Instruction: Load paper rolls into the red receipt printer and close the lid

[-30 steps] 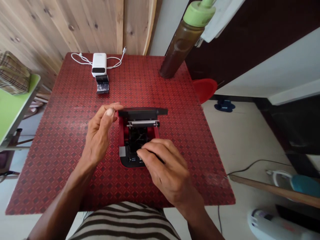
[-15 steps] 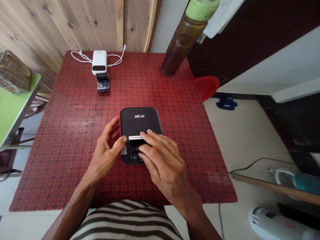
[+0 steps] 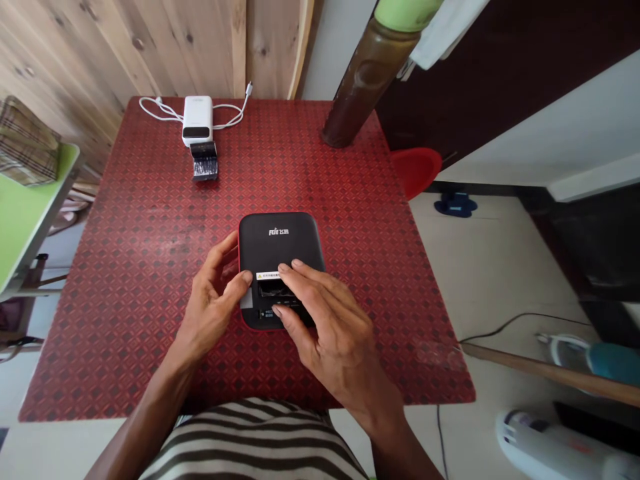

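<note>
A small black device with red sides point(image 3: 280, 248), seemingly a receipt printer, lies on the red patterned table point(image 3: 150, 320) in front of me. On its top are white lettering, a white warning sticker point(image 3: 267, 276) and a dark recess point(image 3: 270, 289). My left hand point(image 3: 215, 293) holds the left edge, thumb on top and fingers along the side. Over the right half lies my right hand point(image 3: 325, 320), fingers extended across the top and thumb apart from them near the front panel. That hand hides much of the device's right side.
At the back left is a white power bank point(image 3: 198, 119) with a white cable, a crumpled black strip point(image 3: 205, 167) in front of it. A tall brown bottle with a green lid point(image 3: 367, 73) stands at the back right. A red stool point(image 3: 417, 170) is beyond the right edge.
My right fingers have shifted away from the recess, so more of it and the front panel shows. The left hand keeps its place on the device.
</note>
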A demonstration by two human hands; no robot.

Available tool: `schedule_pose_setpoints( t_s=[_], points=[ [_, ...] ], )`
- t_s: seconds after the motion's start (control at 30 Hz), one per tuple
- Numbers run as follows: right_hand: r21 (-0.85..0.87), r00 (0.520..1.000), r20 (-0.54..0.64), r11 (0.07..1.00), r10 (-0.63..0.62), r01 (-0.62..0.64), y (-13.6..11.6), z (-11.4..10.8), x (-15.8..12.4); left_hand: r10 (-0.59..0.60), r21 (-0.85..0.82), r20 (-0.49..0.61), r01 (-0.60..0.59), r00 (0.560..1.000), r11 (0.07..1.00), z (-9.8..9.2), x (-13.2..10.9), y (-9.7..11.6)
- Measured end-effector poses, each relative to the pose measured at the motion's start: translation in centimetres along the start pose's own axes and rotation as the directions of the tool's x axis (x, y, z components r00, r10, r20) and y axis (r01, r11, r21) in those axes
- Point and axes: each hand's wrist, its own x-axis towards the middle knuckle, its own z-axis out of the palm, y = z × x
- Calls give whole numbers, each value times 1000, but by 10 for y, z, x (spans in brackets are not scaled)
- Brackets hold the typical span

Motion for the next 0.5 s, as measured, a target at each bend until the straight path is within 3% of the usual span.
schedule_pose_setpoints(
  t_s=[0.2,0.5],
  points=[
    [135,991,-111,989,81,-66,-3,-6,-14,-64,-24,8,64,998,998,-4,-20,0],
    [72,953,-290,995,90,-72,4,-8,-22,-95,-19,23,96,995,995,-8,-25,2]
  ],
)
